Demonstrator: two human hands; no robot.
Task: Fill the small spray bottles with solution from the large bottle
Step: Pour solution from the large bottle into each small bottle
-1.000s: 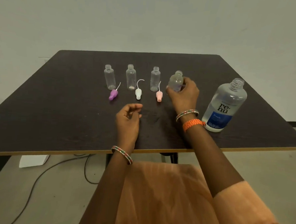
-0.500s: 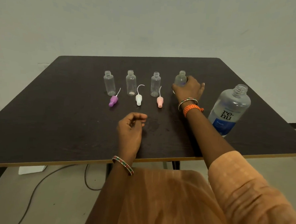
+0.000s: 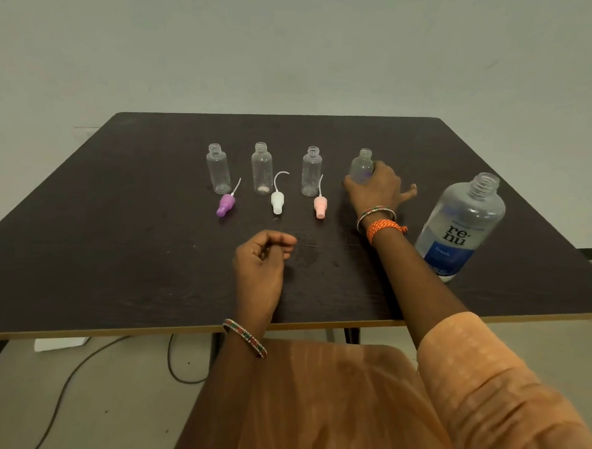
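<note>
Several small clear spray bottles stand uncapped in a row on the dark table [image 3: 115, 249]. My right hand [image 3: 375, 190] grips the rightmost small bottle [image 3: 362, 166], which stands upright on the table. The other three small bottles stand at the left [image 3: 218, 168], the middle [image 3: 262, 169] and the right [image 3: 311, 172]. Spray heads lie in front of them: purple [image 3: 225, 205], white [image 3: 277, 201], pink [image 3: 320, 206]. The large open bottle [image 3: 461, 226] with a blue label stands to the right of my right arm. My left hand [image 3: 262, 260] rests near the table's front with fingers loosely curled, holding nothing.
A grey wall stands behind the table. Cables [image 3: 177, 365] and a white box [image 3: 62, 344] lie on the floor under the table's front edge. My lap in orange cloth is below.
My right hand carried the rightmost small bottle away from me and set it upright in line with the others. The left hand stayed in place.
</note>
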